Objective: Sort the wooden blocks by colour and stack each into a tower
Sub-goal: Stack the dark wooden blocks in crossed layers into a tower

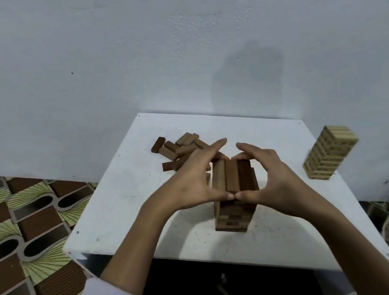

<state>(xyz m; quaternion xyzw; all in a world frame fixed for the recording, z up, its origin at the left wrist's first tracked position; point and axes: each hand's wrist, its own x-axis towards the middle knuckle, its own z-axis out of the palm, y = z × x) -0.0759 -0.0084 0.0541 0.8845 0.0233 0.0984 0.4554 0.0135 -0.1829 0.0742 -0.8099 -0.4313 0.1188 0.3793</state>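
Head view: brown tower [232,191] stands mid-bench [122,204]. Left hand [199,178] and right hand [264,175] cup its top layer from either side, fingers nearly straight, thumbs meeting at its near edge. Loose brown blocks [179,152] lie just behind the tower. Pale tower [330,155] stands well right of it.
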